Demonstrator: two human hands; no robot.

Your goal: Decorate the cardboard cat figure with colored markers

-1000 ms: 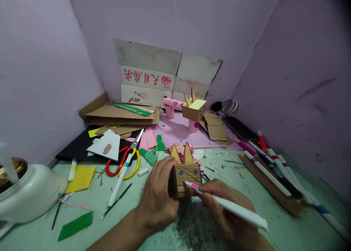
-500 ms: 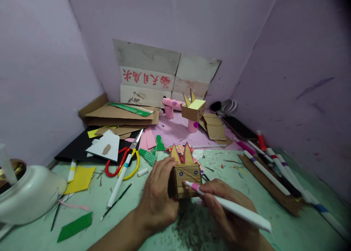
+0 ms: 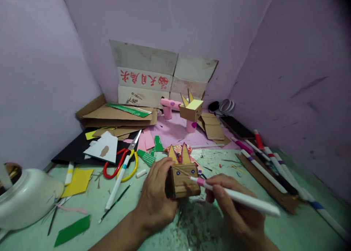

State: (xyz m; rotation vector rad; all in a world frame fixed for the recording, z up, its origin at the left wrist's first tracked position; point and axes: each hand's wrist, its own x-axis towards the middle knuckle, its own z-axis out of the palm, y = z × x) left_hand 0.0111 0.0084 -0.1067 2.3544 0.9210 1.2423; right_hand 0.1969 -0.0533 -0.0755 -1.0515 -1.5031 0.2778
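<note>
A small cardboard box head (image 3: 181, 188) with two pointed ears edged in purple and two blue eyes faces me near the front of the table. My left hand (image 3: 157, 196) is wrapped round its left side and holds it upright. In my right hand (image 3: 236, 203) is a white marker (image 3: 244, 199) with a pink band, gripped between thumb and fingers. Its tip is at the box's front face, between and just below the eyes; whether it touches cannot be made out.
Red and yellow scissors (image 3: 120, 163) and a white marker (image 3: 117, 183) lie left, beyond a white pot (image 3: 33, 196). Several markers rest on cardboard (image 3: 268, 185) at right. A pink figure with a box head (image 3: 191, 110) stands behind, near a phone (image 3: 237, 126).
The marker tip has moved up and right across the box's face, with my right hand shifted right. My left hand still holds the box. The whole view has shifted slightly.
</note>
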